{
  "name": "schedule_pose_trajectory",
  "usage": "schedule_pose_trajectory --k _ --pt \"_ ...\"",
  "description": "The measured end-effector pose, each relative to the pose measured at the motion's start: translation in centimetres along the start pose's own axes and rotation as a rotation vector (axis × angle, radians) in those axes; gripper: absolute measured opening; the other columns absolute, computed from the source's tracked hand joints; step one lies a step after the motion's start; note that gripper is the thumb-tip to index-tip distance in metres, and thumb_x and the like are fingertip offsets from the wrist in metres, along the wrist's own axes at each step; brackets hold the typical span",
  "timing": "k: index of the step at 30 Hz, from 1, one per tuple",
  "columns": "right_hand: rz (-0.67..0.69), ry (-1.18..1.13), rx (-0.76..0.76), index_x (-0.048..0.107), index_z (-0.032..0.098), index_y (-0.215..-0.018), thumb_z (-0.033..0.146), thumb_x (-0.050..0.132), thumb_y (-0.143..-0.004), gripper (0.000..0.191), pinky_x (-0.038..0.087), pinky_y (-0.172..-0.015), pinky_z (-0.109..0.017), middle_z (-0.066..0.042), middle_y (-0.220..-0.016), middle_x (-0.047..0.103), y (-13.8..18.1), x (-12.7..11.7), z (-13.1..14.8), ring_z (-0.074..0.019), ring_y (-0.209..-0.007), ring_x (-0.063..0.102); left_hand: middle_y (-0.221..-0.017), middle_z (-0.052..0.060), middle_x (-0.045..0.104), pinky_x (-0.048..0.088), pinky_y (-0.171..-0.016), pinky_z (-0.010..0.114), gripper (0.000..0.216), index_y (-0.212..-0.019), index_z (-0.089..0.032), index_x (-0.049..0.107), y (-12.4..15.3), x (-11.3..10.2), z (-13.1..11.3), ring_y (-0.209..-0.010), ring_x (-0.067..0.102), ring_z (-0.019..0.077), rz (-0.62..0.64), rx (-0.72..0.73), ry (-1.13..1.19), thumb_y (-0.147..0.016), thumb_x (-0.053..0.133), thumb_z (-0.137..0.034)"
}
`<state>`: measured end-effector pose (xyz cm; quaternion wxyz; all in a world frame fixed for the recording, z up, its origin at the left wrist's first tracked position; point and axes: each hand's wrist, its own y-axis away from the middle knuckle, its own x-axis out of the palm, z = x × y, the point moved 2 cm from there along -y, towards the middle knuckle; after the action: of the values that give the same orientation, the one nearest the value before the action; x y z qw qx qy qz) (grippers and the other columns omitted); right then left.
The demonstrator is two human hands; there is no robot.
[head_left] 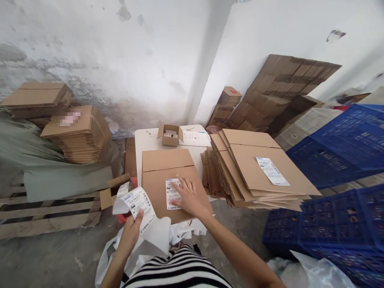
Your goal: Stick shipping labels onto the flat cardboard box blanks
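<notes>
My left hand point(133, 228) grips a strip of printed shipping labels point(141, 206), thumb on top; its white backing hangs down toward my lap. My right hand point(190, 198) lies with fingers spread over a shipping label point(171, 202) on a flattened cardboard box point(162, 160). The fingers and palm cover the label's right side. That box rests on a white table point(138, 148) in front of me. Just right of it, a fanned stack of flattened cardboard boxes point(240, 160) has another label point(272, 171) on its top piece.
A small open carton point(170, 140) and a printed sheet point(195, 139) lie at the table's back. Bundled flat cardboard point(81, 138) sits left above a wooden pallet point(54, 228). Blue plastic crates point(330, 224) stand right. Stacked cartons point(270, 100) lean near the wall.
</notes>
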<state>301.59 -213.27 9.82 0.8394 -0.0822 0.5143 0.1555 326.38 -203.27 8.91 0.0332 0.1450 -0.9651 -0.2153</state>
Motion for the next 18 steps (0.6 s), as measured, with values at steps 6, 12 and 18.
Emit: schedule_pose_trajectory --k 6,12,18 --pt "-0.119 -0.236 0.635 0.042 0.008 -0.143 0.046 0.065 -0.08 0.077 0.03 -0.113 -0.055 -0.026 -0.144 0.048 4.0 -1.4 -6.3 -0.0385 -0.137 0.042 -0.106 0.019 0.072 0.03 -0.116 0.051 0.05 -0.091 -0.013 0.071 -0.2 -0.2 0.2 -0.128 0.053 0.0414 0.022 0.079 -0.082 -0.072 0.073 -0.059" --pt "-0.68 -0.45 0.386 0.055 0.012 -0.125 0.044 0.049 -0.088 0.049 0.05 -0.084 -0.037 -0.013 -0.102 0.069 6.9 -10.6 -9.0 -0.0232 -0.089 0.065 -0.11 0.018 0.071 0.033 -0.117 0.049 0.06 -0.098 -0.014 0.07 -1.6 -0.7 0.0 -0.129 0.053 0.0379 0.008 0.01 -0.003 -0.067 0.077 -0.065" --pt "-0.934 0.012 0.672 0.072 0.016 -0.114 0.033 0.055 -0.088 0.035 0.04 -0.065 -0.035 -0.008 -0.072 0.063 12.4 -31.1 -21.8 -0.0164 -0.059 0.05 -0.112 0.017 0.07 0.041 -0.111 0.053 0.084 -0.111 -0.015 0.065 -1.4 -0.2 -1.8 -0.119 0.059 0.0402 -0.037 0.075 0.009 -0.056 0.078 -0.077"
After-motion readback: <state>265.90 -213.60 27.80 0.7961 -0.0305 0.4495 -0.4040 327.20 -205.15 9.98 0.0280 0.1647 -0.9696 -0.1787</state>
